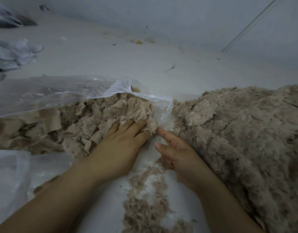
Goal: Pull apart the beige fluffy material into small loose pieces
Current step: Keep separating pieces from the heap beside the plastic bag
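Note:
Compact beige fluffy material point(97, 118) fills a clear plastic bag point(49, 93) lying open on the left. My left hand point(121, 145) reaches into the bag's mouth, its fingertips curled into a clump point(149, 125) at the edge of the mass. My right hand point(178, 155) is just right of it, index finger pointing at that clump and thumb out, while its lower fingers curl round a small tuft point(166, 163). On the right lies a big heap of loose pulled pieces point(237, 132). A trail of loose fluff point(145, 199) runs down between my forearms.
The floor point(111, 56) is pale grey with a few scraps and yellow bits point(139, 42) near the back wall. Crumpled white and grey cloth point(15, 54) lies at the far left. More plastic sheet point(13, 174) covers the lower left.

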